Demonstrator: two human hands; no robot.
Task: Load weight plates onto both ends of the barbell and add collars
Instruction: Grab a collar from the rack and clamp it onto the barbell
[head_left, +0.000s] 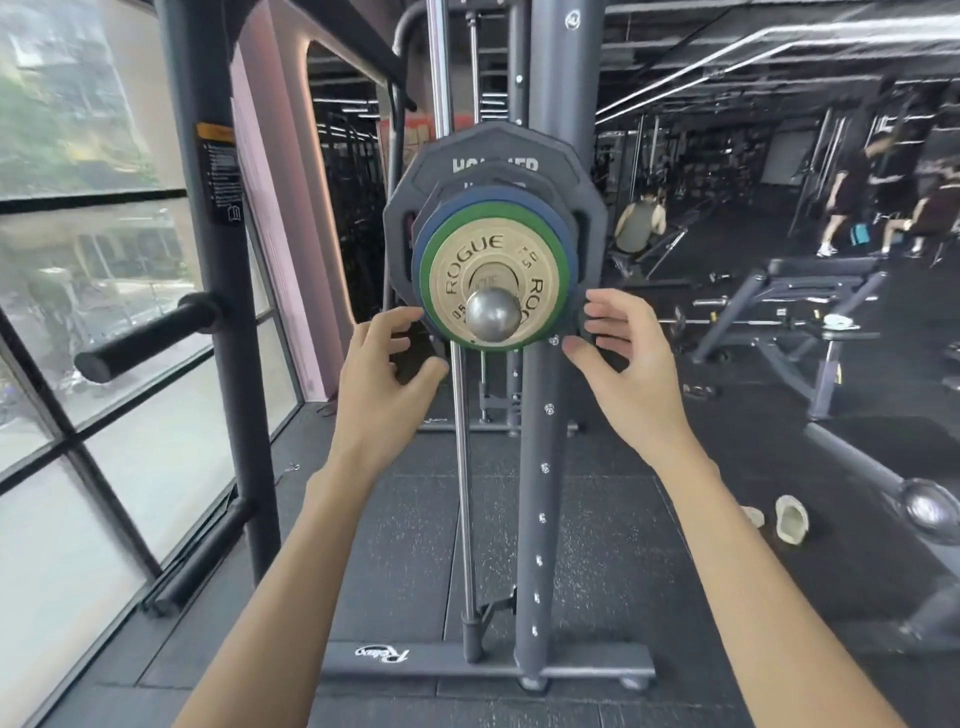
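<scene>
Flanking the plate stack (493, 249), left hand (382, 364), right hand (623, 358), fingers (613, 312) loosely spread beside its rim, holding nothing

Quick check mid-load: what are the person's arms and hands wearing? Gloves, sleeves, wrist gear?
The left hand and right hand are bare: no gloves, rings or straps. The left forearm and right forearm are uncovered to the frame's edge, with no sleeves, watch or wristbands.
</scene>
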